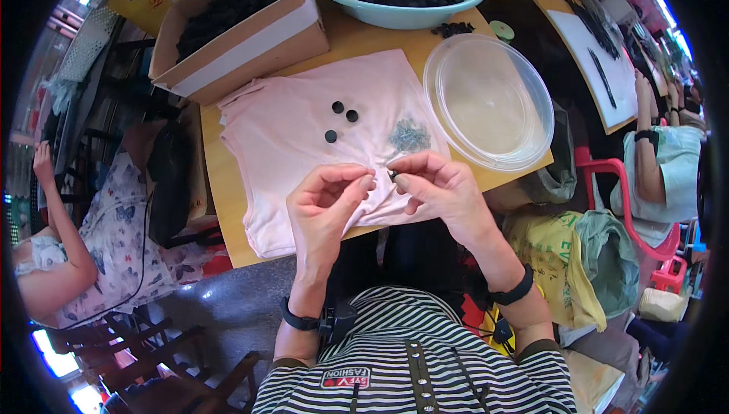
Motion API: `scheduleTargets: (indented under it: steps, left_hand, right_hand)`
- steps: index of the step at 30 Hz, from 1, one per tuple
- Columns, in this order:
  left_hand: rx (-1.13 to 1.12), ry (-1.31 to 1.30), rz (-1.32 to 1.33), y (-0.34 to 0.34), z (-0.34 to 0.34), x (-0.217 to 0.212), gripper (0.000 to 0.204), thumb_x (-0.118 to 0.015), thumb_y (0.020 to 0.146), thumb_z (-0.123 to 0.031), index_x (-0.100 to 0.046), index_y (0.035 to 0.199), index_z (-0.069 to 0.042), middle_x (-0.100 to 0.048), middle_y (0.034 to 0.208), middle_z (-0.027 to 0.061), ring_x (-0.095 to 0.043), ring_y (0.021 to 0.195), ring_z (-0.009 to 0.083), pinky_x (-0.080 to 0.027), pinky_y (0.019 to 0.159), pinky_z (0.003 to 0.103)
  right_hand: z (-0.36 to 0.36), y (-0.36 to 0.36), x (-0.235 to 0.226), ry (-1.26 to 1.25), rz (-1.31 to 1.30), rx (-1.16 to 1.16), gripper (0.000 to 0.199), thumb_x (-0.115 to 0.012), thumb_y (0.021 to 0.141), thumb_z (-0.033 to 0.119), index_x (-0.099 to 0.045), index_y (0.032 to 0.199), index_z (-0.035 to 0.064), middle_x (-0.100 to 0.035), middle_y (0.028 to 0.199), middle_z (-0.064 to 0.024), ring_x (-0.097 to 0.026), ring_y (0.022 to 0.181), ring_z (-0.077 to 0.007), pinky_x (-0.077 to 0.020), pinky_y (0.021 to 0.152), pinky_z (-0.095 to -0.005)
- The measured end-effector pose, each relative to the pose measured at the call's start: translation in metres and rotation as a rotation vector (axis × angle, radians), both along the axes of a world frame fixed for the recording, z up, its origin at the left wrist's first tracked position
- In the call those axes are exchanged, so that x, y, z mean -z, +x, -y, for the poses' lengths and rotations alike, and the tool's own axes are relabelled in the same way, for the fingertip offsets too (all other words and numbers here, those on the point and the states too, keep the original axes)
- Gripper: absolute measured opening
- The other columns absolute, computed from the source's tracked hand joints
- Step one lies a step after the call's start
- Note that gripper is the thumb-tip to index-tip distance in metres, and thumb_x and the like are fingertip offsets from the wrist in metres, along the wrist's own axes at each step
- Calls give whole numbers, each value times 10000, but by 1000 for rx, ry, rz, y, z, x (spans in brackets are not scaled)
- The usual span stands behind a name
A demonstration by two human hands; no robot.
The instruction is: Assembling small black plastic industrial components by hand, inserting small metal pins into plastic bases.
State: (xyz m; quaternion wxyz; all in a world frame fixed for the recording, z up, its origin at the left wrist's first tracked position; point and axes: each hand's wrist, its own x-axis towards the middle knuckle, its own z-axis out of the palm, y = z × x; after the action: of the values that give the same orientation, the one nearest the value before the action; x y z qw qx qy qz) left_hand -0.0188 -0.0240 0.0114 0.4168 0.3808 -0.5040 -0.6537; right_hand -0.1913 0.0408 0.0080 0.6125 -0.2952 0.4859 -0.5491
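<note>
My left hand (323,200) is closed in a pinch over the pink cloth (285,129); whatever its fingertips hold is too small to make out. Facing it, my right hand (449,195) pinches a small black part (392,174) between thumb and forefinger. The fingertips of both hands are close together but apart. Beyond them on the cloth lie three small round black pieces, one of them a black cap-like disc (330,136). A loose pile of tiny shiny metal pieces (409,135) sits just beyond my right hand.
A cardboard box (250,50) full of black pieces stands far left, beside a pale blue basin (395,15) of similar pieces. A clear round plastic lid (493,103) lies on the table's right. Other people sit to the left and right; a pink-red stool (626,201) stands right.
</note>
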Motion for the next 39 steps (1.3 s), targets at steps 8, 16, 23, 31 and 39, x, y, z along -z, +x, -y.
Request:
scheduleTargets:
  steps: [8, 16, 23, 31, 39]
  left_hand:
    - [-74, -72, -237, 1, -14, -2, 140, -683, 817, 44, -678, 954, 17, -638, 1000, 94, -613, 917, 133, -484, 816, 241]
    - [-132, -163, -182, 4, -17, 2, 142, -692, 811, 41, -684, 950, 13, -629, 984, 82, -585, 872, 122, -460, 788, 234]
    - [-171, -537, 100, 9, -14, 0, 167, -703, 779, 57, -688, 936, 0, -667, 908, 92, -622, 817, 145, -492, 723, 247]
    - [-136, -517, 158, 6, -12, 3, 195, -698, 764, 73, -690, 943, -3, -678, 897, 97, -636, 800, 144, -504, 695, 247]
    - [-24, -423, 185, 5, 1, 6, 208, -704, 779, 30, -688, 981, -11, -669, 937, 88, -607, 763, 118, -479, 692, 230]
  right_hand:
    - [5, 7, -12, 33, 424, -68, 280, -628, 908, 131, -597, 1141, -22, -643, 961, -76, -622, 813, -96, -544, 657, -193]
    - [4, 12, -12, 9, 426, -94, 281, -627, 907, 133, -599, 1141, -19, -653, 999, -89, -638, 847, -109, -559, 667, -192]
    - [3, 13, -9, 19, 424, -81, 266, -622, 911, 127, -605, 1133, -18, -647, 978, -79, -637, 849, -109, -554, 667, -200]
    - [6, 14, -4, 14, 371, -20, 211, -611, 914, 86, -609, 1102, -10, -640, 953, -67, -634, 830, -99, -536, 624, -193]
    - [9, 11, -3, 1, 280, 5, 211, -632, 900, 85, -605, 1083, -18, -642, 955, -86, -629, 788, -111, -538, 700, -225]
